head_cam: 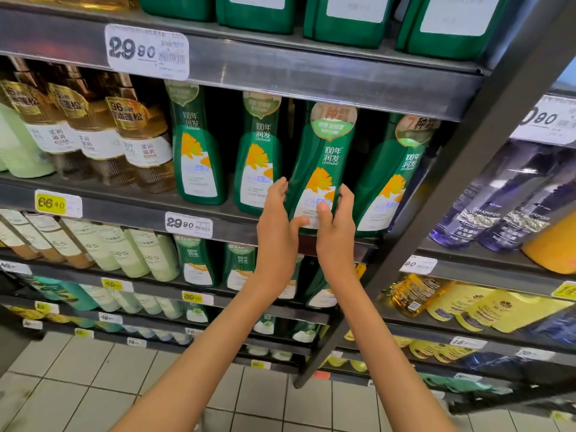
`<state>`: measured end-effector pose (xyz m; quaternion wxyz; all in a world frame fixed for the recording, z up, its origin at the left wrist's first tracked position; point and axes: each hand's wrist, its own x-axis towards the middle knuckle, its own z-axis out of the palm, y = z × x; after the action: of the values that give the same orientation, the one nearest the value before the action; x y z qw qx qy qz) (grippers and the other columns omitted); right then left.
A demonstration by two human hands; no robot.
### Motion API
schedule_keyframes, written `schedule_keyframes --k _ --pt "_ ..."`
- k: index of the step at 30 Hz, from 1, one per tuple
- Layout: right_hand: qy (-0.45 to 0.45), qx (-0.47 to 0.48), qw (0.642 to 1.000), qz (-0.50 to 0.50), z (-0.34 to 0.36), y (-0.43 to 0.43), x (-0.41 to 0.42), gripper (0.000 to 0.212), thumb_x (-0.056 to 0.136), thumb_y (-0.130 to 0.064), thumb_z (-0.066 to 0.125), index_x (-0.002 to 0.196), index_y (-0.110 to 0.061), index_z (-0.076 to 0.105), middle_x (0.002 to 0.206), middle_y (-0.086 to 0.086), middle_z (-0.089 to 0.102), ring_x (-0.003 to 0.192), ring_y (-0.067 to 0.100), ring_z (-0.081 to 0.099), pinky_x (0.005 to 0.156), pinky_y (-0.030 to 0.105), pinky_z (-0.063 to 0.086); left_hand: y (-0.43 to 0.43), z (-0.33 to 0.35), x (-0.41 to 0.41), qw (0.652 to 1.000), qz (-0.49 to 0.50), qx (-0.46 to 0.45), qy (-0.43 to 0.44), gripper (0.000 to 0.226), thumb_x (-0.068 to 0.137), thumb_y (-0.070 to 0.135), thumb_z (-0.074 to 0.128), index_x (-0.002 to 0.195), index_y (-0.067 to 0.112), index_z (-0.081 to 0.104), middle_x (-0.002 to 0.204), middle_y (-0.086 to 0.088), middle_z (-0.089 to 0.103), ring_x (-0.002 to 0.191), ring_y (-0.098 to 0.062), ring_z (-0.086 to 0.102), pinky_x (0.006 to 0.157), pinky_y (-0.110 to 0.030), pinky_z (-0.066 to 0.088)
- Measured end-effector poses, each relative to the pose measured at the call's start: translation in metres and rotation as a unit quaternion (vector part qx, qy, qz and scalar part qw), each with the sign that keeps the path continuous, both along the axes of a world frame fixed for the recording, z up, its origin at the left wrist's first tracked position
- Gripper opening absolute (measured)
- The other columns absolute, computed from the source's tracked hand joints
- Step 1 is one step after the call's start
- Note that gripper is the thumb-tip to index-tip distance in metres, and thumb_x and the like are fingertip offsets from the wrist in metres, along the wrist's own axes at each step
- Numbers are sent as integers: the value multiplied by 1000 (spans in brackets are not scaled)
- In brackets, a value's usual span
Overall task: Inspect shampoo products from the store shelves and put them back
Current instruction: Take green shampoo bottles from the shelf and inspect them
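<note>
Both bare forearms reach up and away from the near bottom edge, converging on one green shampoo bottle [325, 157] in the middle shelf row. The left hand [276, 219] stands upright with its fingers laid along the bottle's left side and its thumb crossing the bottom of the white label. The right hand [336, 232] mirrors it: thumb pressed flat on the front label, fingers curled round the right side. Each grip is therefore closed on the same bottle, low on its body.

The bottle leans, its top tipped to the right (the round sticker at its neck overlaps the lip of the upper shelf [311, 85]). It sits between two like green bottles, one to the left [260, 157] and one to the right [392, 176], and comes a little nearer than both.

Its base is hidden behind the two hands, so whether it rests on the shelf [149, 213] or is lifted clear cannot be told. The right hand's fingertips are out of sight behind the bottle. The small print on the label is too blurred to read, as is the fine text on the price tag [188, 224] to the left. A dark slanted post [467, 169] cuts off the right-hand neighbour's edge.
</note>
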<state>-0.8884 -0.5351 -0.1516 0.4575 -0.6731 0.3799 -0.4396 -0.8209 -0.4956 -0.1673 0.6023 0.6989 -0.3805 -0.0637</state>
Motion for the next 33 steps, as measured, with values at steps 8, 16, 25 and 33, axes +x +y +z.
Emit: schedule_keyframes --k 8,16,25,33 --pt "0 19 1000 -4 -8 14 -6 53 101 -24 41 149 -14 22 152 2 34 139 14 32 110 20 27 2 -8 -5 995 56 -25 -80 58 82 4 67 134 7 41 115 -3 44 105 0 39 91 -5 31" --pt "62 33 997 27 -22 27 -26 54 101 -37 34 150 -26 18 154 -5 25 137 3 24 95 5 17 8 -15 -7 996 65 -29 -51 51 82 8 68 129 10 46 112 2 45 102 4 40 92 -7 37" --pt "65 79 992 73 -13 12 -27 52 103 -34 30 151 -25 13 158 -4 18 144 10 17 101 11 15 1 -8 -7 1000 14 -23 -5 49 92 18 55 138 12 40 116 2 40 102 -2 43 97 -24 41" --pt "49 86 991 88 -15 9 -28 50 104 -29 30 151 -27 12 158 -6 17 144 8 15 105 14 14 -3 -13 -6 1000 -13 -26 5 55 90 9 56 140 12 35 116 4 34 107 15 37 103 -22 36"
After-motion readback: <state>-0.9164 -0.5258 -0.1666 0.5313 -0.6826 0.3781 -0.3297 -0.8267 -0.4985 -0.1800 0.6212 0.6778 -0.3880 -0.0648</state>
